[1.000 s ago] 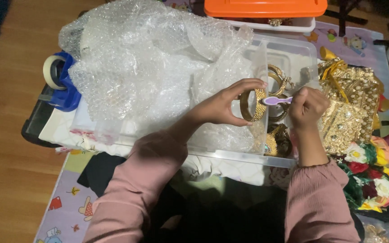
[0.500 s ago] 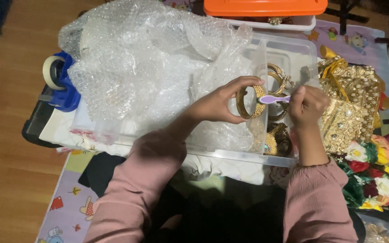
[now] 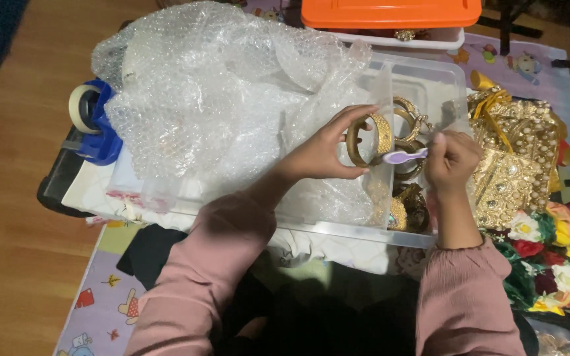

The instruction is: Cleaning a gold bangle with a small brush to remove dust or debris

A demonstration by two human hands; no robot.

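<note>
Here, on a wooden floor [image 3: 8,198] — hands grasp a gold bangle [image 3: 366,140] and a lilac brush [image 3: 405,156].

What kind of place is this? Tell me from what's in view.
Probably a home floor used as a packing or craft spot: a wooden floor, a child's cartoon play mat, and a clear plastic bin of gold bangles.

1. The orange lid [image 3: 390,12] is cut off by the top edge.
2. Bubble wrap [image 3: 232,99] hides most of the clear bin's [image 3: 430,238] contents.
3. The brush's [image 3: 405,156] head is hidden behind the gold bangle [image 3: 368,140].
</note>
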